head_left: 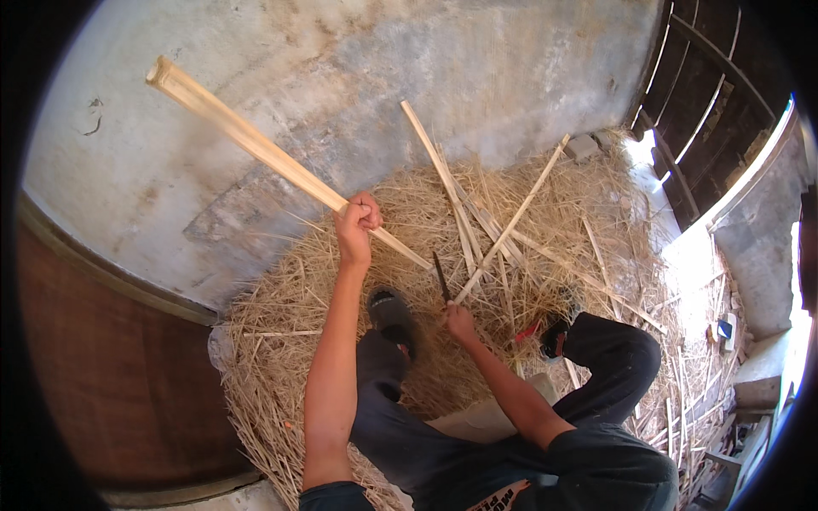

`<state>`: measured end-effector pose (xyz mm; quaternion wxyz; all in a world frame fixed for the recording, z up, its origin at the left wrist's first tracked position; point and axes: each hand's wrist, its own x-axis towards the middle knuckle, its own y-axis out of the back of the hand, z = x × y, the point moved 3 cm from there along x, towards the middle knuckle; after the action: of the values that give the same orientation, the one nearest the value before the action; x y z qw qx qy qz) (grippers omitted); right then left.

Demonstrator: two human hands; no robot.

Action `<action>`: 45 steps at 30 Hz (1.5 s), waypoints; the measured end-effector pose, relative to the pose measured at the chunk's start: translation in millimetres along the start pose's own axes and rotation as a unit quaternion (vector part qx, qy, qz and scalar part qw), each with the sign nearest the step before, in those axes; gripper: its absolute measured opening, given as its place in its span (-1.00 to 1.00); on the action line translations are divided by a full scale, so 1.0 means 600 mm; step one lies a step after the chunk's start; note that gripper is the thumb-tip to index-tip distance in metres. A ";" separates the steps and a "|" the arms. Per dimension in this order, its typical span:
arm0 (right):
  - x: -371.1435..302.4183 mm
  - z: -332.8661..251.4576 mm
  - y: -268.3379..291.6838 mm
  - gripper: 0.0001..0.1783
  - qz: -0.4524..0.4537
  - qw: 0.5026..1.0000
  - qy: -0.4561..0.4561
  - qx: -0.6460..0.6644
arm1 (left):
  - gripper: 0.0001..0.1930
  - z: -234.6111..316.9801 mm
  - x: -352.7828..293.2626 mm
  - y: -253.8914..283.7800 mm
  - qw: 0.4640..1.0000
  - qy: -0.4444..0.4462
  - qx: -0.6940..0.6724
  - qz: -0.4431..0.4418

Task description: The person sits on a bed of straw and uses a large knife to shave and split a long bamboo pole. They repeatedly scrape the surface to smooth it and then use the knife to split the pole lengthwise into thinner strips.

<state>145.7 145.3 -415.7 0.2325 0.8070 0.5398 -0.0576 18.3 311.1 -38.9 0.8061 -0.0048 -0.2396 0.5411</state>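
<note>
Left hand (356, 223): closed firmly around a long pale pole (264, 153), which is gripped toward its lower end. The longer part is extended up and to the left of the hand, ending in a cut, hollow-looking face; the shorter part is slanted down to the right.

Right hand (461, 324): set apart from the left, lower and to its right. A knife (440, 278) with a dark, narrow blade is clasped in it, tip directed upward. The pole's lower end is placed near the blade tip; whether the two are touching cannot be told.

Pale strips (433, 162): several, laid crosswise beyond the right hand. The near end of one slanting strip (527, 207) is seen just beside that hand; contact cannot be told.

Straw (281, 366): spread over the floor beneath and around both hands.

Dark footwear (390, 313): worn on the foot below the left hand. Red item (527, 331): located right of the right hand, kind not distinguishable.

Stained wall (341, 77): situated beyond both hands. Grey block (583, 147): positioned against its foot, far right of the left hand.
</note>
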 end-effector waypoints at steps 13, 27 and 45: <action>-0.027 -0.106 0.006 -0.40 0.167 0.966 0.197 0.030 | -0.76 -0.003 -0.014 0.008 1.000 0.001 -0.001 0.029; -0.036 -0.165 0.019 -0.35 0.067 0.907 0.062 0.410 | -0.76 0.016 -0.021 0.039 0.990 -0.023 0.043 0.134; -0.021 -0.040 -0.022 -0.39 0.014 0.999 0.026 -0.045 | -0.74 0.010 -0.014 0.027 0.995 -0.031 0.009 0.098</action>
<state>124.6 149.3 -394.3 0.2548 0.8048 0.5360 -0.0087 -0.6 309.2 -41.2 0.7413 -0.0043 -0.2577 0.6198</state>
